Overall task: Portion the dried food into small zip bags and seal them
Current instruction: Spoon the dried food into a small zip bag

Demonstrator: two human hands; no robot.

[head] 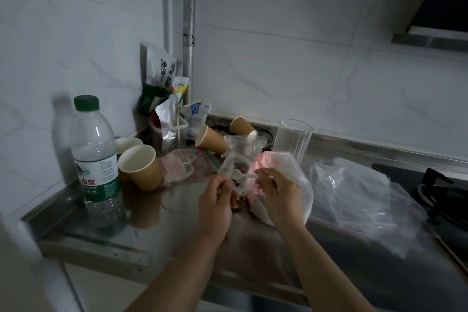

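**A:** ok so what's going on at the steel surface (157,225)?

**B:** The left hand (215,206) has its fingers pinched on the rim of a small clear zip bag (231,168), holding the mouth open just above the surface. There's some dark dried food (240,166) already sitting inside it.

**A:** and the other hand?

**B:** The right hand (277,195) has its fingers closed around the handle of a white plastic spoon (241,175), bowl end poking into the bag's mouth. Can't tell if there's anything on the spoon, too dim.

**A:** where's the food coming from?

**B:** Can't say for sure. There's a bigger pinkish plastic bag (283,167) right under and behind the right hand, touching the small one.

**A:** rest of the place?

**B:** Cluttered lol. Water bottle (95,152) with a green cap on the left, paper cups (141,167) beside it, two of them tipped over further back, a clear glass tumbler (292,139) near the wall, and a pile of empty clear bags (359,200) off to the right.
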